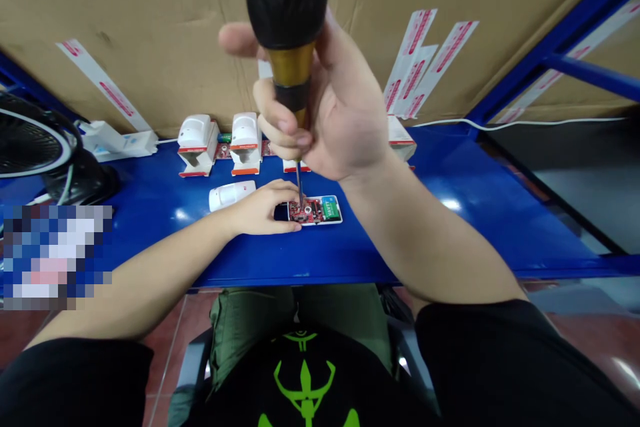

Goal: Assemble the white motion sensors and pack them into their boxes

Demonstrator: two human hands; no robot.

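Observation:
My right hand (345,107) is wrapped round a screwdriver (287,10) with a black and amber handle, held upright close to the camera. Its thin shaft points down at a red circuit board (306,211) set in a white housing, and the tip appears to meet the board's left part. A green-blue battery (330,208) sits at the board's right end. With thumb and fingers on opposite edges, my left hand (263,208) grips the housing's left end. Beside that hand lies a white detector cover (231,195).
White detectors in red-and-white boxes (195,147) (246,143) line the back of the blue table (280,260). At the left stands a black fan (65,153), near a white carton (117,141). A cardboard panel (170,27) rises behind; blue frame bars (595,73) flank the right.

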